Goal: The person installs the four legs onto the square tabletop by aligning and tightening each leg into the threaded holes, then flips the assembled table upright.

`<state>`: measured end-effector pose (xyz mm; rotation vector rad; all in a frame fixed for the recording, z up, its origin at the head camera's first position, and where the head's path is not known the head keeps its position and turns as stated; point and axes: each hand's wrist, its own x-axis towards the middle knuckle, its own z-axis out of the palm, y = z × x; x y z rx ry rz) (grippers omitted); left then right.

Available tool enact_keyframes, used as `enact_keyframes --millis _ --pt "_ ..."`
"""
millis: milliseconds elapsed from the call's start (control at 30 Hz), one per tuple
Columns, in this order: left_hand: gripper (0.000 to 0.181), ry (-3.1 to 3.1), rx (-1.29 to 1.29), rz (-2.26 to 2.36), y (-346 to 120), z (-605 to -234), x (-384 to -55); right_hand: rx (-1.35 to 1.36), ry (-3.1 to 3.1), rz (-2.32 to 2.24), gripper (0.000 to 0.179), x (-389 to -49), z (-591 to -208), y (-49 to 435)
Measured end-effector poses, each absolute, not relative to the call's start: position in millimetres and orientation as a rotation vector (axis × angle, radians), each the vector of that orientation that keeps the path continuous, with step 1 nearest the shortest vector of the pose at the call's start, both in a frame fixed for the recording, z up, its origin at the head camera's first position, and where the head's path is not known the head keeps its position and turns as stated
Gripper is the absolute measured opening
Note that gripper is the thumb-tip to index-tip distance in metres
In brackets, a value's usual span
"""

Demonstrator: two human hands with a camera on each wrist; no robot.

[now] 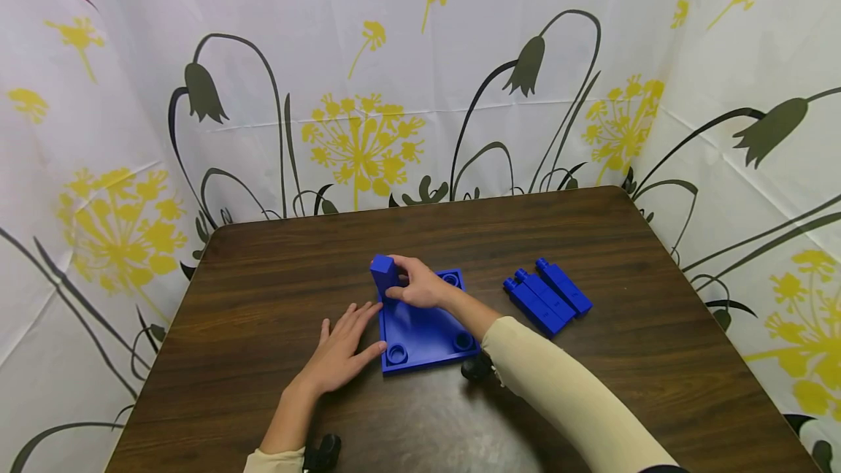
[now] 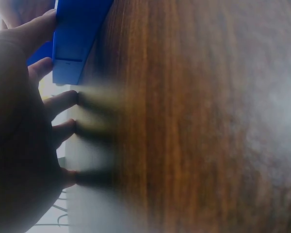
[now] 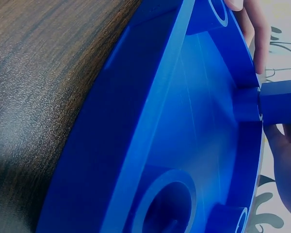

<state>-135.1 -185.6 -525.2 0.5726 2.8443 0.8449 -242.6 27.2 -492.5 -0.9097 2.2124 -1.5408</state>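
A square blue panel (image 1: 423, 323) with a raised rim and round corner sockets lies on the table. My right hand (image 1: 423, 285) grips a blue leg (image 1: 383, 272) and holds it upright at the panel's far left corner. In the right wrist view the leg (image 3: 280, 102) meets the corner socket (image 3: 247, 104) end-on. Along the panel's left side lies my left hand (image 1: 342, 356), its fingers spread and straight. The thumb and fingertips touch the panel's edge, seen close in the left wrist view beside the blue side wall (image 2: 75, 39).
Three more blue legs (image 1: 542, 301) with knobbed ends lie side by side to the right of the panel. The dark wooden table (image 1: 263, 276) backs onto a flower-printed curtain (image 1: 394, 57). A black wrist camera (image 1: 322, 451) sits on my left wrist.
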Motion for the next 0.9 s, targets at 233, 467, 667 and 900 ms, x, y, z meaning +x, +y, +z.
enact_keyframes --millis 233,467,667,900 --pt "0.069 2.852 0.576 0.843 -185.3 -525.0 -134.6 -0.867 2.278 -1.499 0.055 -242.6 -493.3 25.9" --pt "0.069 2.849 0.575 0.846 -184.6 -525.6 -135.2 -0.822 2.367 -1.516 0.058 -241.0 -496.4 25.2" --pt "0.068 2.841 0.570 0.850 -184.7 -525.9 -135.2 -0.772 2.409 -1.531 0.059 -239.0 -496.5 24.4" --pt "0.069 2.846 0.570 0.849 -185.4 -526.0 -134.9 -0.738 2.466 -1.525 0.054 -236.8 -497.1 22.0"
